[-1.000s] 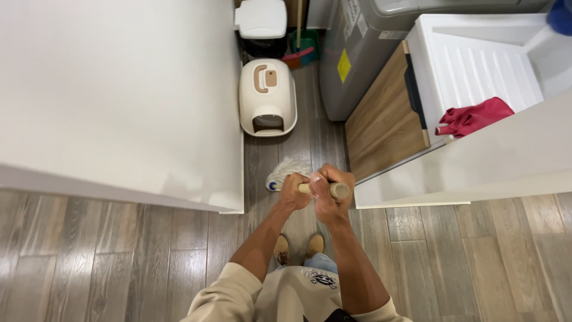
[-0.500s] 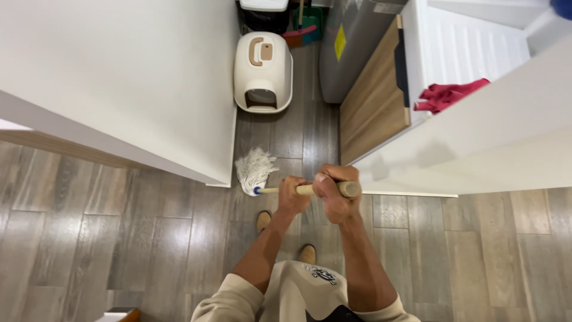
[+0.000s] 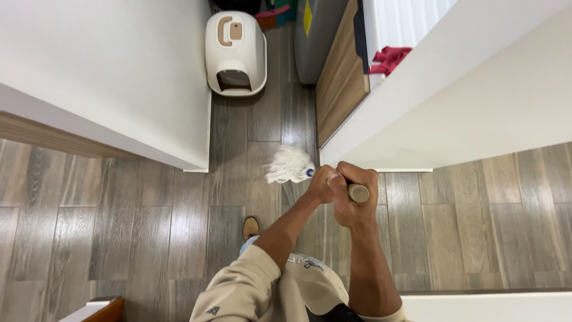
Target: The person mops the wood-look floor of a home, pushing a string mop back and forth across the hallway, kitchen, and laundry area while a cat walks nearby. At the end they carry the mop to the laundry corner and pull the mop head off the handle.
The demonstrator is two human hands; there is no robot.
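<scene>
Both my hands grip a wooden mop handle (image 3: 358,192) seen almost end-on. My left hand (image 3: 322,183) holds it lower down, my right hand (image 3: 353,195) wraps the top end. The white string mop head (image 3: 288,164) rests on the grey wood-plank floor (image 3: 149,226) just ahead of my hands, in the gap between two white walls. One of my tan shoes (image 3: 251,227) shows below my left arm.
A white wall (image 3: 119,71) stands at the left, another white wall (image 3: 465,95) at the right. Beyond the gap sit a white hooded litter box (image 3: 235,53), a wooden cabinet side (image 3: 339,83), a grey appliance (image 3: 313,36) and a red cloth (image 3: 389,58).
The mop head has swung from the left wall's corner to the right, close to the right wall's corner. My hands moved right, and the view drew back from the narrow room.
</scene>
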